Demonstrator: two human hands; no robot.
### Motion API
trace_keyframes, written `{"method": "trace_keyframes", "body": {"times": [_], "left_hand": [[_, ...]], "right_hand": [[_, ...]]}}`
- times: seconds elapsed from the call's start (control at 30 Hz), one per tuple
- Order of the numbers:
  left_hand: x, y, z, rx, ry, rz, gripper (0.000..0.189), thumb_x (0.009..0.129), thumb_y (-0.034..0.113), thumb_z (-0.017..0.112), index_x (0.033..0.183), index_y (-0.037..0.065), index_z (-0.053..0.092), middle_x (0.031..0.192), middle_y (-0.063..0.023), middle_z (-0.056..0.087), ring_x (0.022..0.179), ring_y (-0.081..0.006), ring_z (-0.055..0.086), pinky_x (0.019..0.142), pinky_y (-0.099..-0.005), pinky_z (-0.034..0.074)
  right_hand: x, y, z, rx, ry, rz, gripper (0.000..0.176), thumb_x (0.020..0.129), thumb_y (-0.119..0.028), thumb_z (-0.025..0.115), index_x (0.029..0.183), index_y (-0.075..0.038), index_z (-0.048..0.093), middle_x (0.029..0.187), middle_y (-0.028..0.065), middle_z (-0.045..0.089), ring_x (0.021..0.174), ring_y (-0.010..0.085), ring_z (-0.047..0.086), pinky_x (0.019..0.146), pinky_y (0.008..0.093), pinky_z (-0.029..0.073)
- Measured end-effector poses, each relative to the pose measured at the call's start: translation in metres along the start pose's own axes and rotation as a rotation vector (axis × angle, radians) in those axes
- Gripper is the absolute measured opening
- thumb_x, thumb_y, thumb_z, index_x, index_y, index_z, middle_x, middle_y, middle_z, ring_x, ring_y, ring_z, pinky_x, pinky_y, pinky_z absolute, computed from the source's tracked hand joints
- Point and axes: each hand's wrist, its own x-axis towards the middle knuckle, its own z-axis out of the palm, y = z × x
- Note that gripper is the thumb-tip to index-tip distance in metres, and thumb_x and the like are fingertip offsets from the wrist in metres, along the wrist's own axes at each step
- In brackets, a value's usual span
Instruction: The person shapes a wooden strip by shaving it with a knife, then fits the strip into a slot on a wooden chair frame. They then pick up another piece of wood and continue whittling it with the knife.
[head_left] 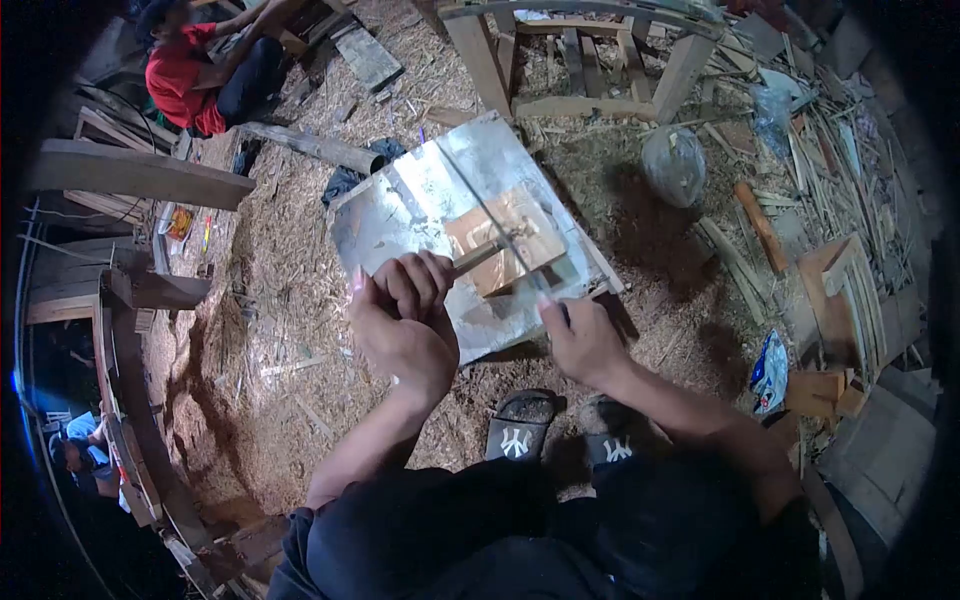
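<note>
Wood shavings [270, 290] everywhere, hands busy mid-floor

Far L first: co-worker in blue [85, 435], mostly in shadow, beyond a curved beam [125, 400]. Up top, co-worker in red [190, 80] sits low, arms fwd; can't tell what they hold.

Now the main event! L hand [408, 310]: tight fist, fingers curled right round the stick [478, 258], no gap showing. Stick points up & R, far end over the block [535, 220], where the blade [465, 180] crosses. Pressed on the wood or just above it? Can't tell. My tip: seat that end firm on the block, lock the L wrist, keep knuckles well back of the blade's line.

Under it all, the board [400, 205], pale & scuffed, set at a slant to us, block on its R half. Worth pressing down more than fwd, I'd say, else the block may skid.

Blade's long, thin, dark, blurred, from the R hand up-L across the block & out over the board. Teeth or plain edge? Too blurred. R hand [588, 345]: fingers closed narrow on the near end, thumb laid fwd along it. Best bet: long, straight, light strokes, full length, no twist, or it'll prob. wander.

Slippers [515, 430] just below the board. Further R: clear bag [672, 165], then blue-white packet [768, 375], offcuts [840, 150] heaped up at the edge.
</note>
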Motion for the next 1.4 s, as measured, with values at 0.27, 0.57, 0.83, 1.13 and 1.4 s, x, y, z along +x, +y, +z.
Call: {"method": "trace_keyframes", "body": {"times": [0.27, 0.57, 0.83, 1.13, 1.4], "left_hand": [[0.001, 0.0, 0.008, -0.027, 0.006, 0.013, 0.049, 0.103, 0.032, 0.024, 0.058, 0.012, 0.024, 0.053, -0.0026, 0.023, 0.056, -0.019, 0.027, 0.063, -0.0352, 0.031], [0.002, -0.002, 0.004, -0.02, -0.008, 0.052, 0.051, 0.105, 0.033, 0.024, 0.059, 0.011, 0.024, 0.054, -0.0027, 0.023, 0.056, -0.0175, 0.025, 0.061, -0.0352, 0.028], [-0.001, 0.001, 0.001, 0.046, 0.029, 0.05, 0.047, 0.102, 0.031, 0.024, 0.058, 0.014, 0.023, 0.053, -0.0007, 0.019, 0.056, -0.0177, 0.024, 0.067, -0.0363, 0.035], [0.003, -0.009, -0.046, -0.251, 0.036, 0.02, 0.05, 0.099, 0.034, 0.03, 0.053, 0.017, 0.023, 0.048, 0.0003, 0.02, 0.046, -0.0148, 0.022, 0.06, -0.0336, 0.031], [0.03, -0.008, -0.083, -0.547, 0.076, -0.131, 0.05, 0.097, 0.031, 0.034, 0.05, 0.017, 0.022, 0.046, 0.0002, 0.016, 0.044, -0.015, 0.019, 0.057, -0.0333, 0.03]], "right_hand": [[0.003, -0.004, 0.006, 0.077, -0.023, -0.08, 0.054, 0.104, -0.039, 0.037, 0.061, -0.007, 0.045, 0.048, 0.0015, 0.041, 0.046, 0.0132, 0.046, 0.045, 0.034, 0.036], [0.005, -0.05, -0.019, 0.347, 0.095, -0.095, 0.054, 0.102, -0.037, 0.042, 0.062, -0.002, 0.052, 0.048, 0.0099, 0.044, 0.044, 0.0228, 0.044, 0.046, 0.0423, 0.035], [-0.004, -0.005, 0.003, -0.012, -0.057, 0.213, 0.058, 0.103, -0.044, 0.042, 0.063, -0.004, 0.053, 0.046, 0.0051, 0.043, 0.041, 0.0185, 0.042, 0.041, 0.0419, 0.03], [0.004, -0.015, -0.036, 0.06, 0.128, 0.02, 0.059, 0.1, -0.057, 0.043, 0.065, -0.01, 0.053, 0.05, -0.0015, 0.044, 0.044, 0.0124, 0.042, 0.039, 0.0344, 0.028], [0.003, 0.073, -0.063, -0.352, 0.403, 0.317, 0.05, 0.097, -0.045, 0.057, 0.084, 0.003, 0.064, 0.068, 0.0224, 0.064, 0.069, 0.0402, 0.066, 0.062, 0.0461, 0.048]]}}
